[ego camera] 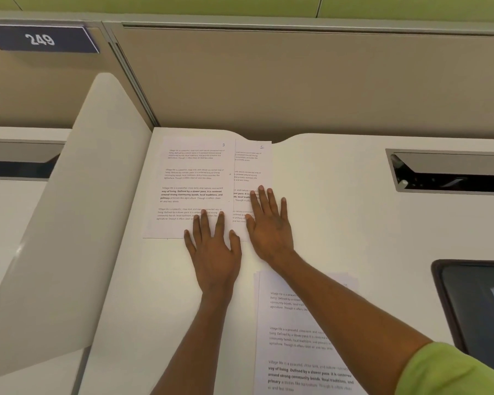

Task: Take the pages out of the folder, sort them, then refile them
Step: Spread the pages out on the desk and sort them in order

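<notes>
Head: page under left grip

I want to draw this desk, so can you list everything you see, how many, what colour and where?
White printed page marked 3: one, white, far on desk, overlapping page 2.
White printed page marked 2: one, white, right of it, partly beneath.
Stack of white printed pages: count unclear, white, near right, under the right arm.
Flat white desk top: one, white, beneath everything.
Tall curved white panel: one, white, left.
Blue rectangular plate reading 249: one, blue, top left.
Dark-framed screen: one, black, right edge.
Left hand: one, flat on page 3.
Right hand: one, flat on page 2.
</notes>
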`<control>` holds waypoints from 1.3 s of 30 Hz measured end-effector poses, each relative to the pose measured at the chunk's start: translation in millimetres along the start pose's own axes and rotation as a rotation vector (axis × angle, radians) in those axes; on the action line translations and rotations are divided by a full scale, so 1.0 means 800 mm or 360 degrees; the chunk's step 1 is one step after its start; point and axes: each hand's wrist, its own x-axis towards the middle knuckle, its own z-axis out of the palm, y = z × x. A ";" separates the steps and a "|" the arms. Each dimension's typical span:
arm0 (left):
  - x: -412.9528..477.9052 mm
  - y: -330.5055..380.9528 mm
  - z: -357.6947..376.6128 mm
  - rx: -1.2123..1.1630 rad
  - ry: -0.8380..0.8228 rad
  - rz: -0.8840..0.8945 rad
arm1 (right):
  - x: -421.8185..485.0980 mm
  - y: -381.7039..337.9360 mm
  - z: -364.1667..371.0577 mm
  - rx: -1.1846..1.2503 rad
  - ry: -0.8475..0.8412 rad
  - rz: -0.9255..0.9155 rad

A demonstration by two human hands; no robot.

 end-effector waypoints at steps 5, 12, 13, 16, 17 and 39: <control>0.001 0.000 0.001 -0.0024 0.0012 -0.0068 | 0.007 0.001 -0.002 0.0014 -0.0007 -0.0025; 0.002 -0.001 0.000 -0.0020 0.0035 -0.0024 | 0.003 0.017 -0.021 0.0073 -0.0022 -0.0109; 0.002 -0.001 -0.001 -0.0048 0.0045 -0.0018 | -0.002 0.024 -0.030 0.0108 0.0019 -0.0097; 0.001 -0.002 -0.005 -0.0149 0.0063 0.0035 | -0.037 0.062 -0.059 0.0214 0.0122 0.0012; 0.000 -0.002 -0.006 -0.0168 0.0064 0.0069 | -0.056 0.079 -0.067 0.0238 0.0152 0.0047; -0.335 0.023 -0.054 -0.0165 -0.0533 0.0736 | -0.461 0.103 -0.061 0.0882 -0.0002 0.0871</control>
